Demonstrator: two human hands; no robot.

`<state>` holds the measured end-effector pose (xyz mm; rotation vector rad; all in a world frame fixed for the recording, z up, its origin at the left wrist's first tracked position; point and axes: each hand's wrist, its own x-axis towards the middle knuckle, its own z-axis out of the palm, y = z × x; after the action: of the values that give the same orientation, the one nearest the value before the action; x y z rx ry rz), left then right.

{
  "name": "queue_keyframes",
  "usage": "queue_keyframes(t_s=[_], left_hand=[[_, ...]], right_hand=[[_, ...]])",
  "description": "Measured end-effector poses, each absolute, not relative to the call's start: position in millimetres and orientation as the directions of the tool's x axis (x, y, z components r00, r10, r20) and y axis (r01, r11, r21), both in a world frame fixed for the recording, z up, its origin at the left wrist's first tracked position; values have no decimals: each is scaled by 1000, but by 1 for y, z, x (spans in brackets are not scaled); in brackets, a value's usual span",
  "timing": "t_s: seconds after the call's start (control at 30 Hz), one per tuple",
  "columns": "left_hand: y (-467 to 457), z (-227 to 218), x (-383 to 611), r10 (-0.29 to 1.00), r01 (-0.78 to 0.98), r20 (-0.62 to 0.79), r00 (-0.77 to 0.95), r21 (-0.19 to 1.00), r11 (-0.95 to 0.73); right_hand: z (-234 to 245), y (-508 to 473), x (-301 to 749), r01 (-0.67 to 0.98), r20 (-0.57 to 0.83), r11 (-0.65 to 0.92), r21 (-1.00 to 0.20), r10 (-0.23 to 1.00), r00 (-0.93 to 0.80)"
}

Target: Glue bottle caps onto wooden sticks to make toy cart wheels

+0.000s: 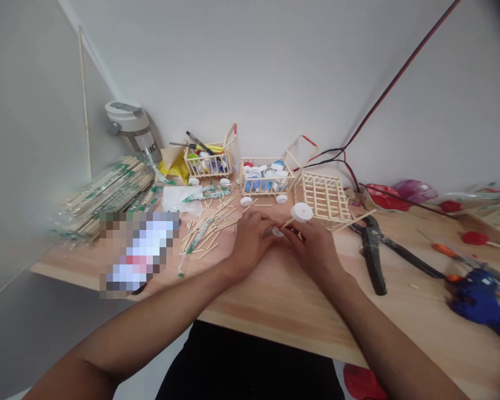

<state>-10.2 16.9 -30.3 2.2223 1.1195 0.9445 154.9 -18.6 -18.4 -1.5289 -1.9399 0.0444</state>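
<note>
My left hand (250, 240) and my right hand (312, 247) meet at the middle of the wooden table (283, 300). Together they pinch a thin wooden stick (286, 223) that carries a white bottle cap (301, 212) at its far end. A second white cap (278, 231) shows between the fingertips of both hands. Both hands are closed around the stick. Just behind them lies a wooden lattice frame (325, 196) made of sticks.
Two small stick carts with cap wheels (209, 160) (266, 176) stand at the back. Loose sticks (208, 228) and packs of wrapped chopsticks (108, 191) lie left. Black pliers (373, 250), a blue glue gun (481, 297) and red caps (475, 238) lie right. Wires (358, 133) run up the wall.
</note>
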Motion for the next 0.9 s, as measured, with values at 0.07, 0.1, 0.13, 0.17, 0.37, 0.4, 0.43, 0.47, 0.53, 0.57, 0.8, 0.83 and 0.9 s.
queue_keyframes(t_s=[0.07, 0.1, 0.13, 0.17, 0.37, 0.4, 0.43, 0.47, 0.53, 0.57, 0.8, 0.83, 0.9], left_hand=[[17, -31, -10, 828, 517, 354, 435, 655, -551], [17, -31, -11, 828, 525, 349, 439, 648, -551], [17, -31, -11, 828, 532, 345, 442, 642, -551], [16, -30, -11, 829, 539, 342, 443, 637, -551], [16, -30, -11, 831, 568, 326, 451, 614, -549], [16, -30, -12, 831, 572, 325, 452, 609, -549], [16, -30, -12, 831, 576, 324, 452, 605, -550], [16, -30, -12, 831, 579, 323, 452, 603, -549], [16, -29, -12, 831, 579, 317, 458, 602, -549], [16, -29, -12, 830, 576, 315, 460, 606, -549], [17, -28, -12, 838, 570, 297, 457, 626, -532], [17, -29, -12, 838, 572, 302, 456, 622, -535], [17, -29, -12, 834, 578, 312, 454, 610, -543]], right_hand=[[-19, -19, 154, 857, 471, 309, -412, 877, -89], [-19, -19, 154, 857, 471, 303, -416, 878, -82], [-19, -19, 154, 856, 469, 299, -423, 880, -75], [-19, -19, 153, 853, 464, 295, -431, 883, -70], [-18, -20, 153, 851, 416, 279, -445, 906, -80], [-19, -20, 154, 852, 412, 281, -442, 907, -85], [-19, -20, 154, 852, 409, 284, -440, 908, -91], [-19, -20, 154, 852, 407, 288, -436, 908, -99], [-19, -20, 153, 851, 405, 297, -434, 907, -111], [-19, -19, 153, 849, 404, 301, -435, 908, -115], [-17, -19, 151, 853, 397, 302, -425, 909, -124], [-17, -19, 151, 855, 397, 300, -423, 910, -123], [-18, -19, 151, 857, 394, 295, -423, 911, -119]])
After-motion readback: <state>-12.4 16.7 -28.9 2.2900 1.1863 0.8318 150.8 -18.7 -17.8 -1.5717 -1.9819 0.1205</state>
